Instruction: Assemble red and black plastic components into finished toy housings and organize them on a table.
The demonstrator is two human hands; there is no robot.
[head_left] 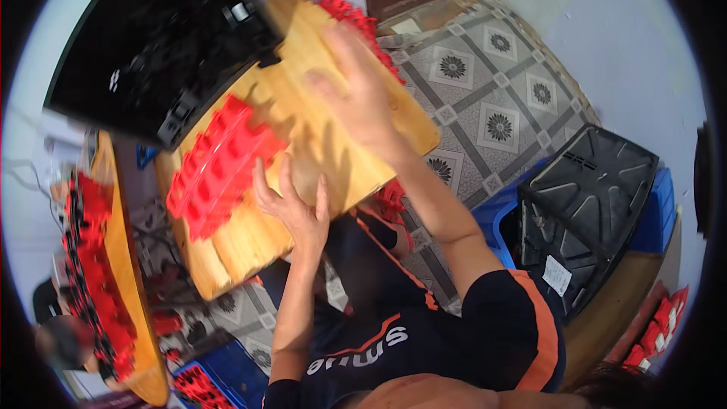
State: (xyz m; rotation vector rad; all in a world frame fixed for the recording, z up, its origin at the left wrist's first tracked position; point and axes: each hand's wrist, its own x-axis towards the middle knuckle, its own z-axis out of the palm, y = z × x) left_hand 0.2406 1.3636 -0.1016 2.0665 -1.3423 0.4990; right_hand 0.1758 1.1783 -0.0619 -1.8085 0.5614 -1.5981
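My left hand (294,208) is open with its fingers spread, just above the wooden table (250,257). Its fingertips are by the right edge of a red ribbed plastic part (223,167) that lies on the table; I cannot tell whether they touch it. Farther off, my right hand (356,95) is over the tabletop, blurred by motion, thumb apart from the stretched fingers and nothing visible in it. A large dark panel (151,38) with black brackets along its lower edge leans over the table's far left side.
More red parts (348,15) sit at the table's far edge. A second wooden table (125,257) at left bears red and black parts, with a person (68,333) beside it. To my right a black shell (591,189) rests on a blue crate (496,220). Another blue bin (235,371) is lower left.
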